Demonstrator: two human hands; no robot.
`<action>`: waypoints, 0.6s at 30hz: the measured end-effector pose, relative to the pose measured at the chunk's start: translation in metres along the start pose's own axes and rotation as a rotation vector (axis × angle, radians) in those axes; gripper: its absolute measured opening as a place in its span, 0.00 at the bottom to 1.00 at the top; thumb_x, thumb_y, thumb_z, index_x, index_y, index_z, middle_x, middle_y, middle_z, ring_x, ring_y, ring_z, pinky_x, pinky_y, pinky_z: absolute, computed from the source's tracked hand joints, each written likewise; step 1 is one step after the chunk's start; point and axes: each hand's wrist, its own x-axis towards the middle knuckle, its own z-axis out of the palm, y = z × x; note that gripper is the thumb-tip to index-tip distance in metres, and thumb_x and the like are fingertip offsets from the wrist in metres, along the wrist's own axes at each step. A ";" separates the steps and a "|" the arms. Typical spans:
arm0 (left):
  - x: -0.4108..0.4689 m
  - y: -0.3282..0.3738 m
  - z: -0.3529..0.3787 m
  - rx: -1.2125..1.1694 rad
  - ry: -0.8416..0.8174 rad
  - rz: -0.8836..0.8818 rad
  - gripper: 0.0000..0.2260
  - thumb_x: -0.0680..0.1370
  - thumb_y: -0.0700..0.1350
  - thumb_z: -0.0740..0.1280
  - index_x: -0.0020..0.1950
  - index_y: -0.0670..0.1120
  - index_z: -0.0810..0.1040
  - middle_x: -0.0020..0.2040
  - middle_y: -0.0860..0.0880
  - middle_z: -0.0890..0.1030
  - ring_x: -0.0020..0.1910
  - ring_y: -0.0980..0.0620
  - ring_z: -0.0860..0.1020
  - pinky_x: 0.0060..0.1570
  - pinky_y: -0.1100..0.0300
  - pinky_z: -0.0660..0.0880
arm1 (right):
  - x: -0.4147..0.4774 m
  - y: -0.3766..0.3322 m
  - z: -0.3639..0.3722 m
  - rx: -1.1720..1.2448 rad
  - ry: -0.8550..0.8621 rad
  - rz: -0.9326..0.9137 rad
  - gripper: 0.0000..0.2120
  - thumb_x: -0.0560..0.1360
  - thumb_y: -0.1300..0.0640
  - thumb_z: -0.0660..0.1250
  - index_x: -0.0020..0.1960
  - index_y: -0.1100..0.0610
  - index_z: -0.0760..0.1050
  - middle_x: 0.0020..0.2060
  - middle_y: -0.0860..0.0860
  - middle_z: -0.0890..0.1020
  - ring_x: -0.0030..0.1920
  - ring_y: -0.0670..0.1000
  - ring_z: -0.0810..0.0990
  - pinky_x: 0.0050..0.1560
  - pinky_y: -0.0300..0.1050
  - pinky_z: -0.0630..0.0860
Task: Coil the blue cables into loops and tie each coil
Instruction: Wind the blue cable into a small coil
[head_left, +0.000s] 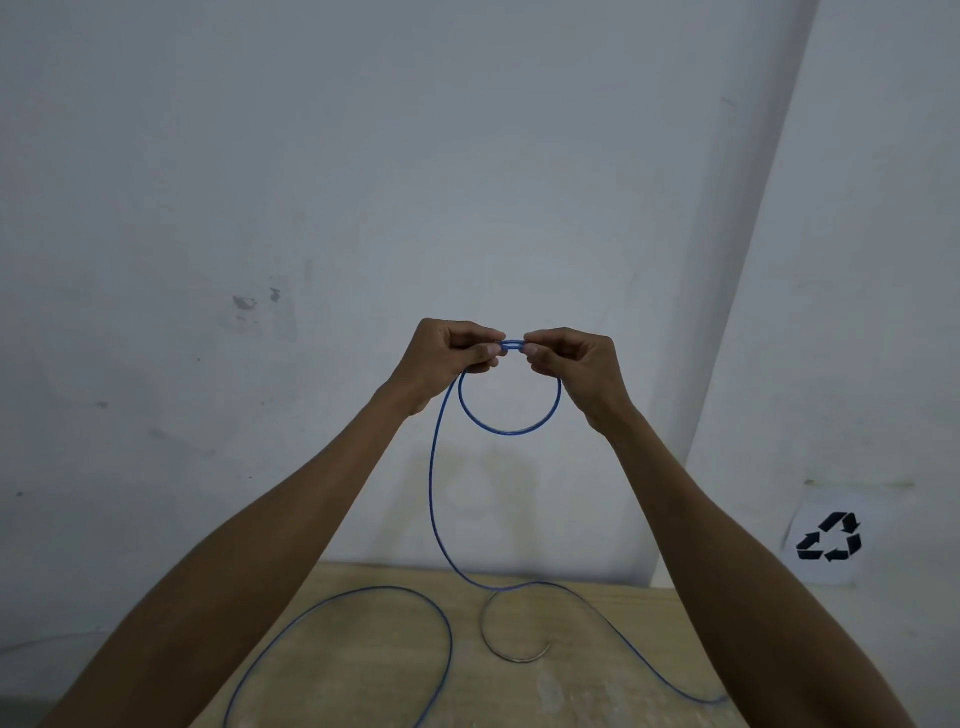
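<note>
A thin blue cable (434, 499) is held up in front of the wall. My left hand (447, 358) and my right hand (571, 364) pinch it side by side at the top, fingertips almost touching. One small round loop (511, 431) hangs below the two hands. From my left hand the cable drops to the wooden table (571, 686), curves right toward the edge and also sweeps in a wide arc (363, 590) on the left of the tabletop.
A short curved grey wire (511, 657) lies on the table near the middle. A plain wall stands close behind the table. A paper with a black recycling symbol (829, 538) is stuck low on the wall at right.
</note>
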 end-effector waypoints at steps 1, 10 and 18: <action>0.000 0.000 0.000 -0.004 0.004 0.002 0.10 0.78 0.34 0.72 0.59 0.35 0.84 0.50 0.37 0.87 0.46 0.44 0.86 0.54 0.53 0.83 | 0.000 0.000 0.000 -0.001 0.002 0.003 0.08 0.76 0.63 0.74 0.55 0.63 0.84 0.45 0.58 0.87 0.46 0.54 0.86 0.52 0.48 0.84; 0.000 -0.002 0.004 -0.071 0.079 -0.050 0.09 0.78 0.34 0.71 0.59 0.35 0.84 0.50 0.37 0.86 0.46 0.45 0.86 0.51 0.57 0.83 | -0.003 0.001 0.003 0.020 0.031 0.029 0.09 0.79 0.63 0.71 0.58 0.62 0.83 0.47 0.57 0.88 0.50 0.58 0.87 0.53 0.48 0.84; -0.003 -0.008 -0.005 -0.014 0.004 -0.075 0.10 0.79 0.37 0.71 0.60 0.38 0.84 0.50 0.41 0.87 0.46 0.47 0.85 0.49 0.57 0.83 | -0.004 0.002 0.005 -0.002 -0.008 0.059 0.08 0.79 0.62 0.71 0.57 0.62 0.84 0.47 0.56 0.88 0.48 0.56 0.87 0.49 0.46 0.84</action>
